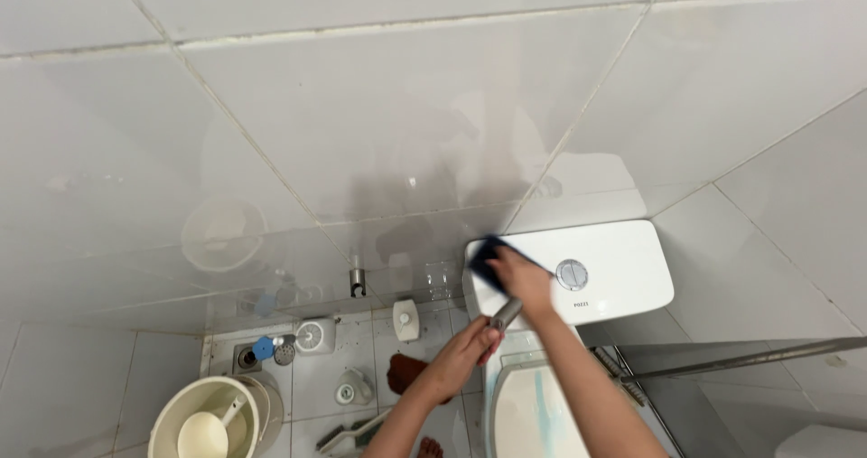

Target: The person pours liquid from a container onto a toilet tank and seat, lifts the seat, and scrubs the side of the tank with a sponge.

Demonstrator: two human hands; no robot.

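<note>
My right hand [522, 280] presses a dark blue cloth [485, 257] onto the left end of the white toilet tank lid [623, 268], beside the round chrome flush button [572, 275]. My left hand [462, 354] is closed around a silver metal handle [506, 313] at the tank's left front, just under my right hand. Below them lies the closed white toilet seat lid [533, 413].
White tiled walls surround the toilet. On the floor at left stand a cream bucket [172, 413] with a scoop inside, a floor drain [247, 359], a blue object [263, 348], small white containers [405, 320] and a brush [348, 434]. A metal bar [750, 359] runs at right.
</note>
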